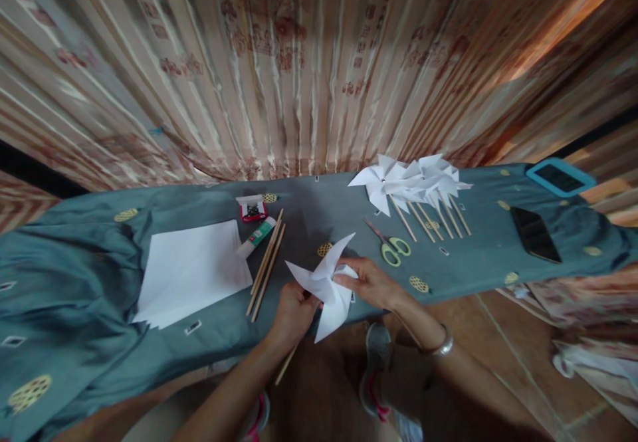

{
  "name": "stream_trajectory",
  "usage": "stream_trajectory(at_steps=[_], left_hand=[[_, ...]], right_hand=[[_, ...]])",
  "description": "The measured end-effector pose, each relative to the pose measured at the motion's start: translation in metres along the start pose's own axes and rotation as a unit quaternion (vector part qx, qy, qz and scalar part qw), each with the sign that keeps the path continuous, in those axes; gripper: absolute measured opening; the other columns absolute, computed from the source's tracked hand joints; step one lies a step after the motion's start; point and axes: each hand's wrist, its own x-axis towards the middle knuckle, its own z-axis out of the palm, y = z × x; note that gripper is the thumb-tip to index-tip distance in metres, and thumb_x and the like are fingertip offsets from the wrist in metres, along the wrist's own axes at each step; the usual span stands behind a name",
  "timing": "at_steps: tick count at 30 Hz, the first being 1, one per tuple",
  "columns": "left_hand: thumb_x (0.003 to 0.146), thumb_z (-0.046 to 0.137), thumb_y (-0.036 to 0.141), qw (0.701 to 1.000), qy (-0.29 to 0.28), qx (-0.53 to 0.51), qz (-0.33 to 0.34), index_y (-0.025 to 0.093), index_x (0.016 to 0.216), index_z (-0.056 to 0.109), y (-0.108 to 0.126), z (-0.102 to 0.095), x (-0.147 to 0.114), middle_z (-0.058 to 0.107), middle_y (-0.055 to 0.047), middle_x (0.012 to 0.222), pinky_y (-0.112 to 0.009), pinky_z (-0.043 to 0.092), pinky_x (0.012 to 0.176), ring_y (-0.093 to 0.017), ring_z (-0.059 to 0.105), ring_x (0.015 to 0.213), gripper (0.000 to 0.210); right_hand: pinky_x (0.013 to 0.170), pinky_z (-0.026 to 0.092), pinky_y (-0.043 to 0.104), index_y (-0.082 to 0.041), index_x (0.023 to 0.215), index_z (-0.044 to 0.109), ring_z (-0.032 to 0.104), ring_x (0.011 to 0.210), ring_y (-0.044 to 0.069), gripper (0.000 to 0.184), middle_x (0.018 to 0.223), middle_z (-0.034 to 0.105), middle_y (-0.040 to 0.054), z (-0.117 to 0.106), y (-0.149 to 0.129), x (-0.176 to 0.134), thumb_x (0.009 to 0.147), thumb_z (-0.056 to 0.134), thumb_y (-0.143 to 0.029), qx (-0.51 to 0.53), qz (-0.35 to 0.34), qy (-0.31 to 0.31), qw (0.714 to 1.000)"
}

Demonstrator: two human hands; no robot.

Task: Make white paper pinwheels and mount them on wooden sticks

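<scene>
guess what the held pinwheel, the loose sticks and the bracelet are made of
Held pinwheel: probably paper, matte white, thin-edged and curling. Loose sticks: likely bare wood, tan and dull-surfaced. Bracelet: apparently metal, polished, with silvery highlights.

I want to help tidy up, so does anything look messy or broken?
Nothing looks spilled or broken. The teal cloth is bunched into folds at the left end, while its middle lies smoother. The stack of white paper looks messy too: its edges don't line up.

Pleated, printed curtain (319, 96) (orange light (561, 46) at upper right) behind cloth-covered table (312, 206); brown tiled floor (478, 342).
</scene>
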Motion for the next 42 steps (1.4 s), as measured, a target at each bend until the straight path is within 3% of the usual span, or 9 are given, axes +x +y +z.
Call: stream_trajectory(at_steps=[6,12,22,32,42], left_hand=[[0.06,0.053,0.019,1.0,-0.002,0.001,-0.009,0.016,0.045,0.057,-0.002,-0.001,0.002,0.058,0.0,0.046,-0.022,0.038,0.049,-0.012,0.052,0.045,0.016],[0.062,0.056,0.02,1.0,-0.003,0.0,-0.018,0.016,0.043,0.057,-0.002,-0.001,0.004,0.058,0.0,0.045,-0.022,0.038,0.048,-0.012,0.052,0.044,0.02],[0.062,0.055,0.017,0.999,-0.035,-0.017,-0.032,0.017,0.046,0.06,0.002,-0.004,0.008,0.06,0.0,0.048,-0.022,0.041,0.05,-0.013,0.053,0.046,0.017],[0.063,0.055,0.015,0.999,-0.041,0.005,-0.029,0.018,0.043,0.057,0.002,-0.007,0.009,0.055,0.002,0.043,-0.022,0.036,0.049,-0.012,0.049,0.045,0.02],[0.061,0.053,0.017,0.999,-0.04,0.013,-0.021,0.019,0.044,0.057,0.003,-0.006,0.01,0.056,0.002,0.044,-0.022,0.035,0.05,-0.012,0.05,0.046,0.018]], right_hand=[[0.069,0.047,0.027,-0.015,0.099,0.069,0.061,0.073,0.017,0.04,0.085,0.071,0.0047,-0.002,-0.002,0.003,0.088,0.054,-0.05,-0.026,0.017,-0.019,0.999],[0.07,0.047,0.029,-0.015,0.102,0.068,0.061,0.077,0.019,0.046,0.087,0.07,0.0066,0.001,-0.004,0.0,0.088,0.052,-0.056,-0.068,0.029,0.002,0.997],[0.07,0.049,0.028,-0.016,0.108,0.067,0.06,0.072,0.017,0.044,0.081,0.069,0.0036,0.009,-0.001,-0.002,0.087,0.056,-0.052,-0.001,0.06,0.013,0.998],[0.07,0.049,0.028,-0.016,0.104,0.069,0.063,0.076,0.018,0.047,0.085,0.072,0.0046,0.006,0.0,0.001,0.081,0.063,-0.057,0.027,0.1,0.003,0.995],[0.066,0.048,0.027,-0.017,0.098,0.069,0.061,0.073,0.017,0.047,0.082,0.07,0.0033,0.004,-0.001,0.005,0.079,0.063,-0.059,0.011,0.085,0.008,0.996]])
